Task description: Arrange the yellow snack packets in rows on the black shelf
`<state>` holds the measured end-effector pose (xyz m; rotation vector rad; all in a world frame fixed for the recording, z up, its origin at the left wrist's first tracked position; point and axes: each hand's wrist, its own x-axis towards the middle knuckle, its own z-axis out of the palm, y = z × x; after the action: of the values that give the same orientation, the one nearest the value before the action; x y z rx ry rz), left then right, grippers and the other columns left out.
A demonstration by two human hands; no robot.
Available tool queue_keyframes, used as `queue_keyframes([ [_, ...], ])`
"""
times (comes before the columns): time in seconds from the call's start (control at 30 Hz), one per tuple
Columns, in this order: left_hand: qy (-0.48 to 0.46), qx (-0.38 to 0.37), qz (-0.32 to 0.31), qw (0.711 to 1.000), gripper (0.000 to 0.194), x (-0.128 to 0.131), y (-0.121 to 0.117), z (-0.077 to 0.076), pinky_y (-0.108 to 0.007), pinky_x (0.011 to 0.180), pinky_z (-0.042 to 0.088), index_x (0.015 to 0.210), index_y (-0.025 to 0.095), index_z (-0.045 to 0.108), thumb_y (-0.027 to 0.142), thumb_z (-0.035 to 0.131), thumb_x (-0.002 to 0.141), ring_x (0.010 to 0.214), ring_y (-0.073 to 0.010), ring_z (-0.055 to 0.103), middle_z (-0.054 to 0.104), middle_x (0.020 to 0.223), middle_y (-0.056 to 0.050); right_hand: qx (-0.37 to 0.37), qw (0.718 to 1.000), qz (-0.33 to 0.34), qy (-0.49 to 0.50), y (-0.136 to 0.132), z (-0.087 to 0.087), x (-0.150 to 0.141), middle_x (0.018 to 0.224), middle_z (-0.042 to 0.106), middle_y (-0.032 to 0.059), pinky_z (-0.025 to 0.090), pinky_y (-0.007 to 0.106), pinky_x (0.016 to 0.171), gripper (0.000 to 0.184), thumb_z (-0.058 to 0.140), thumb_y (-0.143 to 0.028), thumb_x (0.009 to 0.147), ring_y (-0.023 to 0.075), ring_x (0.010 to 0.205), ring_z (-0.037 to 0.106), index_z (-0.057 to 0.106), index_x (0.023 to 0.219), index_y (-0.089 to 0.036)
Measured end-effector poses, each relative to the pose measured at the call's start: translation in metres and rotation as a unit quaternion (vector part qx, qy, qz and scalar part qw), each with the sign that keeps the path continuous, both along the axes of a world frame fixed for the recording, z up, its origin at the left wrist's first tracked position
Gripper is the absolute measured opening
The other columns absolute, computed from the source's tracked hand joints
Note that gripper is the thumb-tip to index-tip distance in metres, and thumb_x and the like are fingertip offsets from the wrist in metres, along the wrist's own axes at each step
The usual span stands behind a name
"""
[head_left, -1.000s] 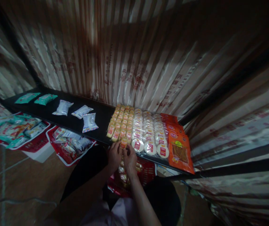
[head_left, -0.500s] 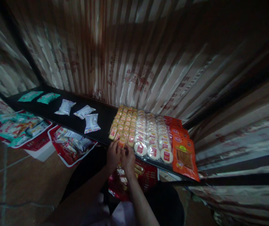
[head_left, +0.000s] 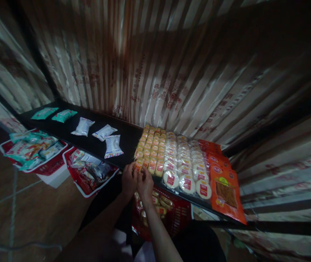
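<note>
Small yellow plastic-wrapped packet [head_left: 138, 166] pinched by left hand [head_left: 129, 182], right hand [head_left: 145, 183]; both now shifted to leftmost yellow-packet column [head_left: 142, 144], frame centre.

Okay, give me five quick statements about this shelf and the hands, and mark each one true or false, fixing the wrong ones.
1. The left hand and right hand meet at a yellow packet near the front edge of the shelf. True.
2. Round white packets lie between the rows of yellow packets and the orange packets. True.
3. The orange packets lie at the shelf's left end. False: they lie at its right end.
4. Two teal packets lie on the shelf. True.
5. The red baskets sit on top of the shelf. False: the red baskets stand lower than it.
</note>
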<state>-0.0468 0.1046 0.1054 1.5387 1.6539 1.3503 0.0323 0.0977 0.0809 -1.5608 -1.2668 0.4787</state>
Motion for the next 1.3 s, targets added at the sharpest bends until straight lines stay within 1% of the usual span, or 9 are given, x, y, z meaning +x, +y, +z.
queue_keyframes([
  [0.13,0.014,0.01,0.007,1.0,0.031,-0.007,0.006,-0.004,-0.037,0.087,0.05,0.113,0.017,0.057,0.018,0.045,0.083,0.098,-0.02,0.059,0.062,0.103,-0.009,0.019,1.0,0.011,-0.007,0.005,0.0,-0.008,0.105,0.067,0.0107,0.049,0.036,0.085,0.039,0.043,-0.031,0.084,0.0211,0.094,0.063,0.057,0.117,-0.017],
  [0.23,0.014,0.019,0.007,1.0,0.031,-0.01,0.01,-0.009,-0.037,0.087,0.05,0.113,0.018,0.056,0.021,0.046,0.084,0.098,-0.0196,0.059,0.062,0.105,-0.009,0.017,1.0,0.007,-0.013,0.008,0.0,-0.011,0.107,0.066,0.0129,0.047,0.038,0.088,0.04,0.041,-0.032,0.084,0.0224,0.098,0.061,0.057,0.116,-0.015],
  [0.5,0.035,-0.016,-0.014,0.999,0.033,-0.011,0.017,-0.011,-0.038,0.086,0.05,0.115,0.014,0.055,0.022,0.046,0.084,0.098,-0.021,0.059,0.061,0.105,-0.011,0.034,0.998,-0.01,-0.057,0.009,0.006,-0.012,0.101,0.064,0.015,0.047,0.042,0.087,0.037,0.039,-0.032,0.085,0.0237,0.096,0.058,0.061,0.107,-0.013],
  [0.67,0.04,0.016,-0.022,0.999,0.031,-0.011,0.022,-0.016,-0.037,0.084,0.05,0.114,0.015,0.054,0.021,0.045,0.085,0.096,-0.0198,0.059,0.061,0.104,-0.01,0.03,0.998,0.0,-0.05,0.008,0.009,-0.009,0.102,0.064,0.0159,0.047,0.042,0.088,0.037,0.04,-0.031,0.085,0.0234,0.096,0.059,0.061,0.108,-0.012],
  [0.9,0.056,0.057,-0.01,0.997,0.019,-0.01,0.025,-0.025,-0.035,0.075,0.052,0.102,0.017,0.054,0.024,0.047,0.086,0.085,-0.0185,0.06,0.062,0.092,-0.007,0.046,0.997,0.023,-0.063,0.005,0.007,-0.004,0.103,0.065,0.0147,0.048,0.04,0.088,0.034,0.039,-0.027,0.087,0.0216,0.097,0.06,0.062,0.107,-0.013],
  [1.0,0.058,0.074,0.003,0.996,0.016,-0.009,0.023,-0.025,-0.033,0.074,0.051,0.1,0.018,0.053,0.025,0.046,0.087,0.082,-0.0172,0.059,0.061,0.09,-0.006,0.068,0.993,0.02,-0.095,0.003,0.01,0.0,0.103,0.065,0.0136,0.048,0.039,0.089,0.034,0.037,-0.023,0.087,0.0205,0.099,0.059,0.064,0.105,-0.014],
  [1.1,0.063,0.084,0.005,0.994,0.014,-0.01,0.022,-0.023,-0.033,0.074,0.051,0.097,0.018,0.052,0.026,0.046,0.088,0.084,-0.017,0.058,0.059,0.09,-0.006,0.107,0.98,0.005,-0.166,0.003,0.014,0.008,0.11,0.064,0.0114,0.045,0.042,0.094,0.033,0.037,-0.018,0.087,0.0209,0.106,0.055,0.066,0.104,-0.018],
  [1.23,0.064,0.102,-0.006,0.993,0.014,-0.011,0.022,-0.023,-0.033,0.073,0.052,0.096,0.018,0.052,0.027,0.048,0.087,0.083,-0.017,0.058,0.059,0.092,-0.007,0.128,0.957,-0.011,-0.259,0.009,0.015,0.02,0.13,0.055,0.0106,0.039,0.05,0.1,0.033,0.04,-0.017,0.088,0.0253,0.126,0.04,0.066,0.107,-0.021],
  [1.3,0.065,0.106,-0.006,0.992,0.014,-0.011,0.023,-0.025,-0.033,0.074,0.052,0.096,0.018,0.052,0.028,0.049,0.086,0.084,-0.0173,0.058,0.059,0.092,-0.007,0.122,0.948,-0.015,-0.292,0.013,0.015,0.023,0.135,0.051,0.0111,0.037,0.052,0.1,0.033,0.04,-0.017,0.089,0.0269,0.132,0.033,0.065,0.11,-0.021],
])
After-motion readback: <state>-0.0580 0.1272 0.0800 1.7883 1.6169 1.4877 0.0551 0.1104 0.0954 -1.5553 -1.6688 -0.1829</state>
